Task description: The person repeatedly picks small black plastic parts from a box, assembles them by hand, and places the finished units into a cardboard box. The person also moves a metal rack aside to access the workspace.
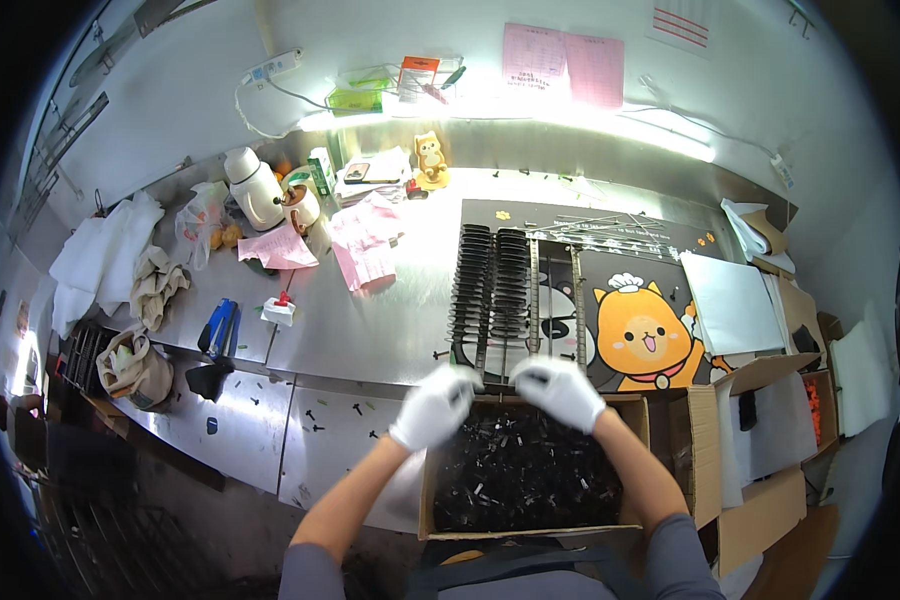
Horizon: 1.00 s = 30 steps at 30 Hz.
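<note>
My left hand [436,406], in a white glove, is at the near end of a metal rack [536,300]. Its fingers are drawn together, and whatever they pinch is too small to make out. My right hand [562,392], gloved too, is just to the right with fingers curled inward; what it holds is also unclear. Two rows of thin black pieces [473,285] line the left part of the rack, while its right bars look bare. Below both hands stands an open cardboard box [428,500] full of small black parts [520,465].
A cartoon-printed mat [705,300] lies under the rack, with thin metal rods [610,232] at its far edge. Open cartons [705,440] stand at right. Leftward are pink papers [365,240], a white flask [254,188], a blue tool [219,326] and scattered black bits [318,428].
</note>
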Each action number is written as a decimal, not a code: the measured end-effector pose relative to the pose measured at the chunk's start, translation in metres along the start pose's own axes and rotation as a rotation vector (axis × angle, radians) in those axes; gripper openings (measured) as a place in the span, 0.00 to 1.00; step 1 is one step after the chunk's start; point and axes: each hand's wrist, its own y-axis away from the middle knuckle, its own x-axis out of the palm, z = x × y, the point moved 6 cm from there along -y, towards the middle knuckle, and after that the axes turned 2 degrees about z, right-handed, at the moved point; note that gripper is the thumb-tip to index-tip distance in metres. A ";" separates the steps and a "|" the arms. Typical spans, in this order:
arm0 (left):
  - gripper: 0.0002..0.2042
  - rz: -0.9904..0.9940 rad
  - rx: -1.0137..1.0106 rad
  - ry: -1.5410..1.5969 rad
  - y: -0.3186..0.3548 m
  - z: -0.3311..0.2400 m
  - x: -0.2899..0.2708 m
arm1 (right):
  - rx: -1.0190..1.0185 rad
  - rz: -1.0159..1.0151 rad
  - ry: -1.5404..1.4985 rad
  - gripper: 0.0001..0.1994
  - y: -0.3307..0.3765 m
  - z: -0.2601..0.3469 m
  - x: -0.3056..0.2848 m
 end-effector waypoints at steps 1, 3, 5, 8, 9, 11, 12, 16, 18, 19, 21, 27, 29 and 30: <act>0.07 -0.129 0.027 -0.063 -0.032 0.000 -0.021 | -0.061 -0.141 0.046 0.04 -0.025 -0.002 -0.016; 0.08 -0.099 0.039 -0.127 -0.078 0.017 -0.040 | -0.029 -0.161 0.314 0.06 -0.071 -0.007 -0.026; 0.07 0.180 -0.041 -0.362 -0.106 0.044 -0.031 | 0.043 0.059 0.542 0.08 -0.099 -0.022 -0.015; 0.09 0.521 -0.104 -0.472 -0.114 0.057 -0.024 | 0.132 0.229 0.571 0.12 -0.110 -0.029 -0.015; 0.10 0.610 -0.097 -0.448 -0.115 0.059 -0.022 | 0.198 0.319 0.548 0.14 -0.109 -0.027 -0.015; 0.16 0.799 -0.160 -0.345 -0.119 0.069 -0.016 | 0.340 0.475 0.478 0.18 -0.109 -0.021 -0.014; 0.20 0.860 -0.170 -0.312 -0.119 0.071 -0.011 | 0.258 0.496 0.438 0.21 -0.106 -0.029 -0.006; 0.35 1.032 -0.232 -0.353 -0.112 0.066 0.004 | 0.294 0.711 0.352 0.34 -0.100 -0.031 0.007; 0.28 0.980 -0.252 -0.394 -0.114 0.059 0.007 | 0.266 0.653 0.389 0.25 -0.100 -0.035 0.013; 0.25 0.915 -0.234 -0.401 -0.113 0.063 0.013 | 0.240 0.590 0.413 0.20 -0.100 -0.042 0.017; 0.20 0.771 -0.230 -0.392 -0.108 0.071 0.016 | 0.249 0.503 0.518 0.14 -0.099 -0.045 0.024; 0.12 0.060 -0.413 -0.082 -0.055 0.078 0.028 | 0.276 -0.080 0.569 0.15 -0.061 -0.037 0.045; 0.11 -0.193 -0.554 0.187 -0.035 0.097 0.047 | 0.342 -0.139 0.553 0.16 -0.050 -0.039 0.068; 0.10 -0.278 -0.531 0.263 -0.025 0.111 0.056 | 0.337 -0.158 0.472 0.16 -0.052 -0.037 0.070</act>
